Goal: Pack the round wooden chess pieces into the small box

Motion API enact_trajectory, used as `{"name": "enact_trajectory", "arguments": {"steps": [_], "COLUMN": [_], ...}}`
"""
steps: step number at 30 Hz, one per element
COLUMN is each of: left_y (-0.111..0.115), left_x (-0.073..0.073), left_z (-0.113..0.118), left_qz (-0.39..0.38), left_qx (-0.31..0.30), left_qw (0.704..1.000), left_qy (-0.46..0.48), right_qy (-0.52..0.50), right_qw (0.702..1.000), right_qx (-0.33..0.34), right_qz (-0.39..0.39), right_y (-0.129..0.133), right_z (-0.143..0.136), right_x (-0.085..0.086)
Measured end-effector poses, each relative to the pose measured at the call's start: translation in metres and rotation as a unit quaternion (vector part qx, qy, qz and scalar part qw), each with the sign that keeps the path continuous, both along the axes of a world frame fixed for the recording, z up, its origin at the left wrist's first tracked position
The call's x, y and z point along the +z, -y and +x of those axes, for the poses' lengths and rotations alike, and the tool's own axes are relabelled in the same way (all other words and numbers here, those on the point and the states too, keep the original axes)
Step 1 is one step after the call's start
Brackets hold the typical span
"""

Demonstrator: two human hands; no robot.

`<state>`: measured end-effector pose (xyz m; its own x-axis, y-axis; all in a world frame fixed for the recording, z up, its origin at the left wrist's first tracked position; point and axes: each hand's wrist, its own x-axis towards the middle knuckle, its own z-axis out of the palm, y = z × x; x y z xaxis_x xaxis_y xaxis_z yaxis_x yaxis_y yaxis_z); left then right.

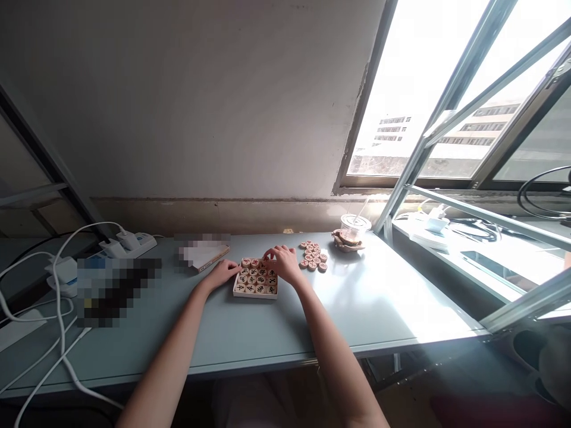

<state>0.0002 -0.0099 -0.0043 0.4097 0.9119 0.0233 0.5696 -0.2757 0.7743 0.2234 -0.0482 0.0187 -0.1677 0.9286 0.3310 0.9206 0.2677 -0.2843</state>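
A shallow white box (255,295) on the grey-blue table holds rows of round wooden pieces (253,279) marked with characters. My left hand (223,273) rests at the box's left edge, its fingers close together at the rim; whether they pinch anything is too small to see. Over the back right corner of the box is my right hand (284,261), fingers bent down onto a piece there. More round pieces with red characters (314,255) lie loose on the table to the right of my right hand.
An opened box lid (213,259) lies behind my left hand. A lidded plastic cup (354,224) with a straw stands at the back right. White cables and a power strip (141,242) are at the left. Metal frame posts rise on both sides.
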Motion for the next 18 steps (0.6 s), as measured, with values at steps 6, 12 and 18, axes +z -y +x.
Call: {"name": "enact_trajectory", "arguments": {"steps": [6, 12, 18], "left_y": [-0.002, -0.004, -0.003], "left_x": [-0.006, -0.012, -0.011], "left_z": [0.004, 0.005, 0.005], "left_qz": [0.044, 0.089, 0.094], "left_qx": [-0.004, -0.024, -0.018], "left_qw": [0.999, 0.995, 0.995], "left_qy": [-0.017, -0.038, -0.04], "right_qy": [0.012, -0.009, -0.059], "right_qw": [1.0, 1.0, 0.997], "right_qx": [0.009, 0.012, -0.041], "right_qz": [-0.004, -0.009, -0.04], "right_y": [-0.001, -0.001, -0.007], "right_z": [-0.006, -0.005, 0.023], "right_x": [-0.006, -0.008, -0.007]}}
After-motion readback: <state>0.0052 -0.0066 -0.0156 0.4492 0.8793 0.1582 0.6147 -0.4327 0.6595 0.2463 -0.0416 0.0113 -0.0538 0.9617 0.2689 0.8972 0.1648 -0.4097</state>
